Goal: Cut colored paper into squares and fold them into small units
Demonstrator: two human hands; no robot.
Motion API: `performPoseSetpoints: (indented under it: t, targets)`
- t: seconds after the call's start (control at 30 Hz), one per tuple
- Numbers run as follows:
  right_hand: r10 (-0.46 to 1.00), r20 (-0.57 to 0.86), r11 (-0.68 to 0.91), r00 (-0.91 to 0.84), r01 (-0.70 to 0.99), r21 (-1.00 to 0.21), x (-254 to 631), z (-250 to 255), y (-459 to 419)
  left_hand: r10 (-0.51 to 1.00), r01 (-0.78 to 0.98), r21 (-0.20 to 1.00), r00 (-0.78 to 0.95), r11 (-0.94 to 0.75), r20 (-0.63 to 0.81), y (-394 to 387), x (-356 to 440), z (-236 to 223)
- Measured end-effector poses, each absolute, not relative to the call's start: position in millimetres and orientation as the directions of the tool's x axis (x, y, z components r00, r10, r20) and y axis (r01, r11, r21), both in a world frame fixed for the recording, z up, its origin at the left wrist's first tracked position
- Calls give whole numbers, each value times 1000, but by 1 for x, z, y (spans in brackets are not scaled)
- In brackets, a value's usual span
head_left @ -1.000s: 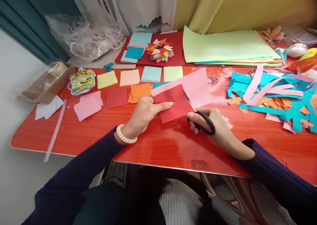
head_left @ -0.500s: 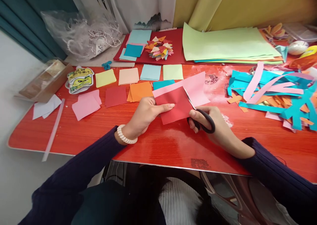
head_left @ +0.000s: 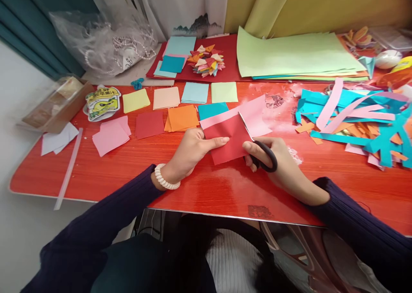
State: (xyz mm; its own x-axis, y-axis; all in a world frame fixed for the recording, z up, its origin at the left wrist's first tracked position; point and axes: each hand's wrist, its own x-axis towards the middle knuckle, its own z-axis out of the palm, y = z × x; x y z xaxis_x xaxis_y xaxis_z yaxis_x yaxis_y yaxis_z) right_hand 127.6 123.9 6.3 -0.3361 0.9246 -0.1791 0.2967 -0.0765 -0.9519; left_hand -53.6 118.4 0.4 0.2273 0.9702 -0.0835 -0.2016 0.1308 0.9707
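My left hand (head_left: 196,149) pinches a red square of paper (head_left: 225,149) together with a larger pink sheet (head_left: 254,114) behind it, thumb on top. In my right hand (head_left: 273,160) are black-handled scissors (head_left: 268,157), fingers through the loops. Their blade lies along the right edge of the red square, with the pink sheet passing at the blade. Both papers are held above the red table (head_left: 206,190). Just beyond my left hand lie orange paper squares (head_left: 182,119) and blue paper squares (head_left: 212,109).
Stacks of coloured squares, such as yellow ones (head_left: 135,100) and pink ones (head_left: 111,136), line the left side. Blue, pink and orange scraps (head_left: 360,117) heap up at right. Large green sheets (head_left: 296,54) and a folded-paper ring (head_left: 206,61) sit at the back.
The red square and pink sheet have tilted slightly and shifted a little down at the near edge. The scissors have moved slightly left, their blades looking more closed.
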Motion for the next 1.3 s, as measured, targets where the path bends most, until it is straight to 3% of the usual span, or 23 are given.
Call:
performPoseSetpoints:
  t: [0.53,0.77,0.97,1.13,1.3]
  targets:
    - [955,-136,-65,-264,260,-963,131,-1,122,951,-160,963,257,218,-173,120,-58,5]
    - [958,-22,7,-285,99,-995,134,1,129,865,100,936,360,337,-350,127,-73,15]
    - [867,-190,-112,-461,190,-975,129,17,132,704,250,893,549,375,-450,127,-74,18]
    - [849,-190,-162,-493,100,-982,129,10,132,750,187,915,527,357,-400,127,-72,18]
    - [963,-37,-40,-266,-8,-999,129,1,133,899,-109,946,362,305,-247,123,-62,11]
